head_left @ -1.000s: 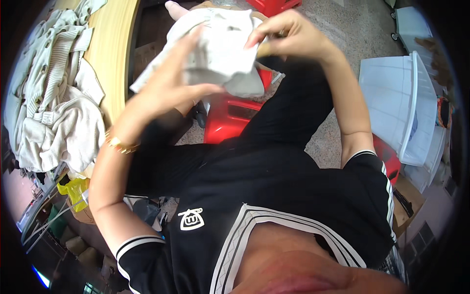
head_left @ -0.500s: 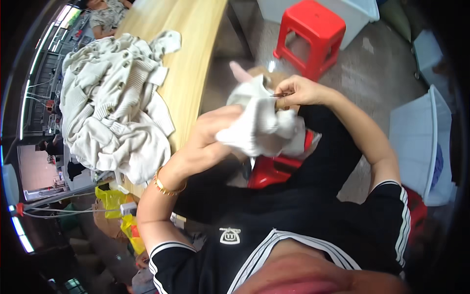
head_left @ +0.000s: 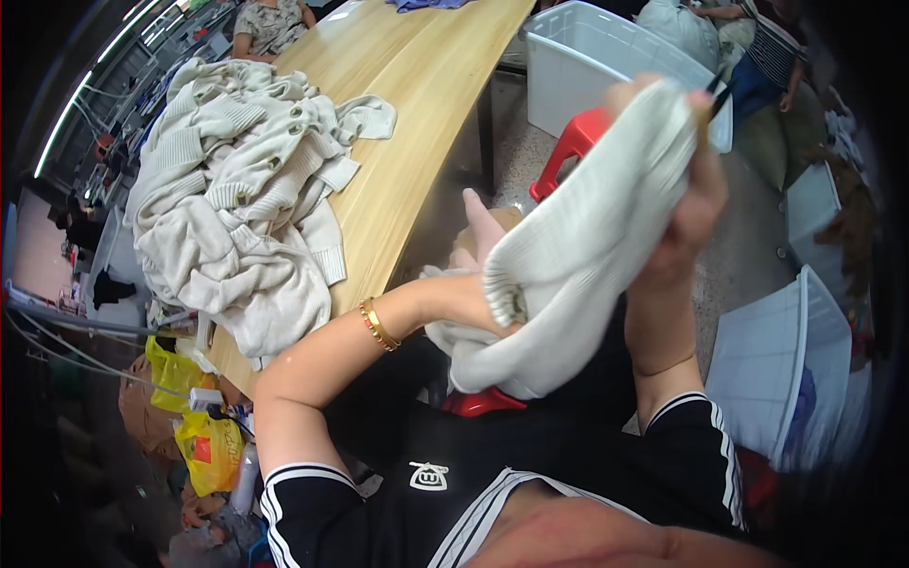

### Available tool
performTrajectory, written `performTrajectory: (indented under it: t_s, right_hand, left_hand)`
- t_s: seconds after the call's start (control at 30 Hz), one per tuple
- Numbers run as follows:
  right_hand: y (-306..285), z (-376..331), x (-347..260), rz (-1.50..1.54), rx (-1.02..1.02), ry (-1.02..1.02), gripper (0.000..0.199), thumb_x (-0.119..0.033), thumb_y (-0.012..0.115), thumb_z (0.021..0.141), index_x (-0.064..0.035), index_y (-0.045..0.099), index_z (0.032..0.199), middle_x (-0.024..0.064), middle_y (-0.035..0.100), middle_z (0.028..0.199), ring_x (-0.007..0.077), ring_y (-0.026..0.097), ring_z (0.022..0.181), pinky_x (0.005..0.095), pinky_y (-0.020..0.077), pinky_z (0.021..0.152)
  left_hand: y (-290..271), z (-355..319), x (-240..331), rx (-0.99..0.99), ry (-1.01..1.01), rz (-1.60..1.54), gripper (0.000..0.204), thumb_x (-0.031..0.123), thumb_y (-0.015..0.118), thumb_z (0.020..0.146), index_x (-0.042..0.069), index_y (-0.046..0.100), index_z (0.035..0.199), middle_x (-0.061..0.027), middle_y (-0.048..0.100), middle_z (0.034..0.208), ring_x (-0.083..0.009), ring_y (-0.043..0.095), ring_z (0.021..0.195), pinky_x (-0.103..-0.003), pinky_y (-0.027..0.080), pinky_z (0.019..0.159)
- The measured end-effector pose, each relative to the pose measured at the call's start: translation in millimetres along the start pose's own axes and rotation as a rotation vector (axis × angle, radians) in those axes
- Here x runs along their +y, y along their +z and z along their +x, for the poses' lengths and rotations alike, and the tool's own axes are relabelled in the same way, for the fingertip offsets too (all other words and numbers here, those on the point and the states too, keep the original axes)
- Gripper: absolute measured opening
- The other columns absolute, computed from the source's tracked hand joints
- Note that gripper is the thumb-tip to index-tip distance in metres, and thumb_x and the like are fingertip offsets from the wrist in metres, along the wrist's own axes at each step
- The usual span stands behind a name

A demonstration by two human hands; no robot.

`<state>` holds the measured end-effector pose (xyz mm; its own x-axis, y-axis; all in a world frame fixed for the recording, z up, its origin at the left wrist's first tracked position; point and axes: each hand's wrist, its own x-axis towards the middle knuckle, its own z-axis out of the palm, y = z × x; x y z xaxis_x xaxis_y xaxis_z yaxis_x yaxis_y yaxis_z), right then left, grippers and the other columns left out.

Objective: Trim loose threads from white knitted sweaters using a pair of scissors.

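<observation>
One right hand (head_left: 699,201) grips the top of a cream knit garment (head_left: 587,246) at two o'clock; the left hand (head_left: 481,307) is partly covered by it, grip unclear. Buttoned knitwear (head_left: 227,222) tops the worktop (head_left: 417,118) at ten o'clock.

We look down from the wearer's head through the left of two side-by-side fisheye cameras, so close above the black shirt (head_left: 606,454) that it spans the bottom. Facing forward, we have a pale garment (head_left: 597,227) near mid-view, then farther off the floor (head_left: 516,175) and the tabletop (head_left: 407,133), near corner by the left elbow (head_left: 276,386), far end cut off above.
</observation>
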<state>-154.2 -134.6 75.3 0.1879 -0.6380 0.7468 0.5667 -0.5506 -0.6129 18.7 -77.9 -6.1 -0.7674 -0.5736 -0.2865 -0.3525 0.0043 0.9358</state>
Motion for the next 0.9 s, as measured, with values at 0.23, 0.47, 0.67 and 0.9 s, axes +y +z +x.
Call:
performTrajectory:
  t_s: [0.23,0.47,0.67,0.9]
  right_hand:
    - [-131,46,47,0.472,0.353,0.365,0.019,-0.011,0.043,0.098,-0.0018,0.056,0.088,0.0007,0.056,0.069,0.0088,0.055,0.06,0.0232,0.0518,0.068]
    - [-163,-7,47,0.276,0.684,0.499,0.017,-0.016,0.055,0.096,-0.0008,0.06,0.09,-0.0005,0.055,0.069,0.0007,0.04,0.047,0.0155,0.0321,0.041]
    - [-208,-80,19,0.001,0.44,0.572,0.04,-0.018,0.043,0.101,0.0029,0.042,0.136,0.0032,0.056,0.086,0.0,0.034,0.046,0.0145,0.0246,0.04]
    - [-218,-142,28,-0.248,0.613,0.658,0.038,-0.011,0.049,0.098,0.0003,0.045,0.133,0.0022,0.053,0.084,-0.0008,0.034,0.047,0.0138,0.0234,0.039]
  left_hand:
    - [51,50,-44,0.272,0.42,-0.336,0.059,0.022,0.068,0.085,-0.007,0.045,0.131,-0.0179,0.055,0.129,-0.0247,0.05,0.121,-0.036,0.038,0.103]
    - [5,32,19,0.334,-0.051,0.022,0.043,0.014,0.073,0.072,-0.003,0.061,0.109,-0.0131,0.067,0.098,-0.0206,0.061,0.094,-0.031,0.046,0.085]
    - [-127,-19,91,0.725,-0.013,0.174,0.041,0.028,0.069,0.073,-0.001,0.067,0.102,-0.012,0.069,0.091,-0.0196,0.066,0.075,-0.028,0.053,0.068]
    - [-286,-113,136,1.243,0.055,-0.304,0.04,0.018,0.065,0.086,0.003,0.052,0.121,-0.01,0.062,0.094,-0.0152,0.061,0.075,-0.03,0.054,0.062]
